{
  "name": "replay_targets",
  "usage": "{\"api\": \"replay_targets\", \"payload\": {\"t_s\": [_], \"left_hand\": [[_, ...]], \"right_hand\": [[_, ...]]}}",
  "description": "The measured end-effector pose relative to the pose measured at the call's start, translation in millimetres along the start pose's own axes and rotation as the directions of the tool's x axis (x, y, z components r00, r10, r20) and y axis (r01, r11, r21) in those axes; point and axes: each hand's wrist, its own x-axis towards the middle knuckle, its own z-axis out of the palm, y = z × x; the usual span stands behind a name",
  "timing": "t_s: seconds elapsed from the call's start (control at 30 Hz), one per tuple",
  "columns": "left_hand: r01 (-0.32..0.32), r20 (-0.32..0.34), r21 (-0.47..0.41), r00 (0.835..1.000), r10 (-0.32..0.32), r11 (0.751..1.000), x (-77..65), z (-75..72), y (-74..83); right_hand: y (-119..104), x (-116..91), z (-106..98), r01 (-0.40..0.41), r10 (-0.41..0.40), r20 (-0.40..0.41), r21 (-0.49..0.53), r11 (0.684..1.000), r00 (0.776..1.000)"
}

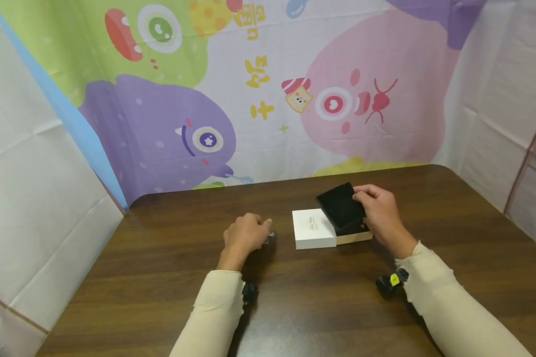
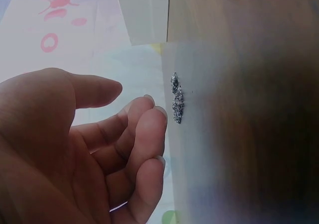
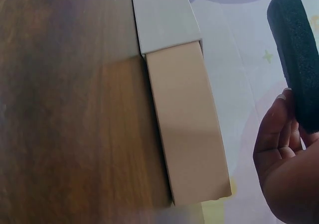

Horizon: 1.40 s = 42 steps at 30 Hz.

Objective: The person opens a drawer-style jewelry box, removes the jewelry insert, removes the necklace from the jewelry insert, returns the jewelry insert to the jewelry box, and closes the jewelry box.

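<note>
My right hand (image 1: 379, 210) pinches a black foam pad (image 1: 341, 206) by its right edge, tilted above the pulled-out drawer of a small box. The drawer's tan side (image 3: 188, 124) sticks out of the white box sleeve (image 1: 313, 228), which has dark script on top. Inside the drawer it looks black, partly hidden under the pad. To the left, my left hand (image 1: 246, 234) hovers low over the table with loosely bent fingers and thumb apart, holding nothing. Just beyond its fingertips lie small sparkling silver jewelry pieces (image 2: 177, 102), partly covered by the hand in the head view.
The brown wood-grain table (image 1: 161, 287) carries the box near its far middle. Behind it hangs a cartoon-print cloth (image 1: 268, 148), with pale panels (image 1: 40, 163) at either side. Black cameras (image 1: 386, 286) are strapped at both wrists.
</note>
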Motion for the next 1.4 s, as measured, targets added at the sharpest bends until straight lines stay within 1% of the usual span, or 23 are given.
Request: {"api": "replay_targets", "payload": {"t_s": [0.1, 0.3, 0.63, 0.8, 0.9, 1.03, 1.4], "left_hand": [[0.003, 0.000, 0.000, 1.000, -0.003, 1.000, -0.4, -0.3, 0.5], [0.001, 0.003, -0.002, 1.000, -0.001, 1.000, -0.2, -0.1, 0.9], [0.000, -0.006, 0.003, 1.000, 0.000, 1.000, 0.0, 0.7, 0.5], [0.000, -0.010, -0.006, 1.000, 0.000, 1.000, -0.1, 0.2, 0.6], [0.002, -0.005, -0.010, 1.000, -0.002, 1.000, -0.6, 0.0, 0.6], [0.001, 0.003, -0.009, 1.000, -0.001, 1.000, -1.0, -0.3, 0.7], [-0.010, -0.023, 0.005, 1.000, 0.010, 1.000, 0.9, 0.4, 0.0]], "right_hand": [[0.7, 1.5, -1.2, 0.013, -0.014, -0.030, -0.007, 1.000, 0.999], [0.5, 1.7, -2.9, -0.004, 0.003, -0.071, -0.016, 1.000, 0.997], [-0.5, 0.6, -5.0, -0.002, -0.003, -0.125, -0.038, 0.999, 0.992], [-0.6, 0.4, -7.8, -0.016, 0.013, -0.139, -0.023, 1.000, 0.990], [0.0, 0.3, -8.0, -0.021, 0.013, -0.149, -0.049, 0.999, 0.989], [1.3, 0.2, -8.2, -0.010, -0.001, -0.152, -0.074, 0.997, 0.988], [-0.5, 0.5, -8.2, 0.030, -0.046, -0.178, -0.094, 0.995, 0.983]]}}
